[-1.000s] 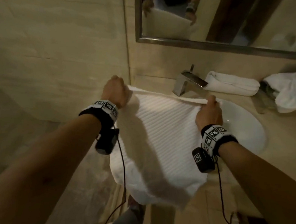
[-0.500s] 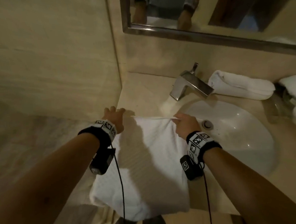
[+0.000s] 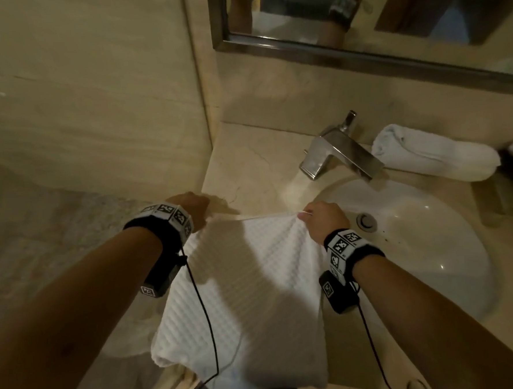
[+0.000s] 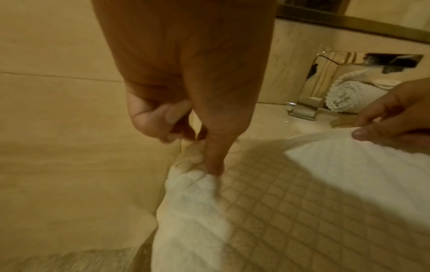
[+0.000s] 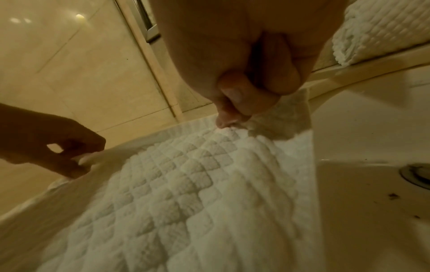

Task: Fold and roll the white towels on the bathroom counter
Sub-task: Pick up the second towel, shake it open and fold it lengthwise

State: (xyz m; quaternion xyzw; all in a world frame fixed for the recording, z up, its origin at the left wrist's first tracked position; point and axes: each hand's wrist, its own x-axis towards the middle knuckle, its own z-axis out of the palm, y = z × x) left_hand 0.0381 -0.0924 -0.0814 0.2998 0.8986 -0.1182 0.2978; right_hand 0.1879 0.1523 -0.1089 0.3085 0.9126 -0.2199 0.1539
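Here my left hand (image 3: 191, 208) and right hand (image 3: 323, 220) each pinch one far corner of the white towel (image 3: 249, 288), thumb against fingers, so both grips are pressed together on cloth. The towel's far edge is stretched between them over the left part of the desk (image 3: 247, 164), just beside the sink (image 3: 432, 243), and the rest hangs over the desk's near edge. In the left wrist view my fingers (image 4: 214, 158) bunch the waffle cloth at its corner. In the right wrist view my fingertips (image 5: 230, 114) nip the hem. A rolled towel (image 3: 433, 153) lies at the desk's back edge, right of the tap (image 3: 340, 153). A mirror (image 3: 359, 22) hangs above.
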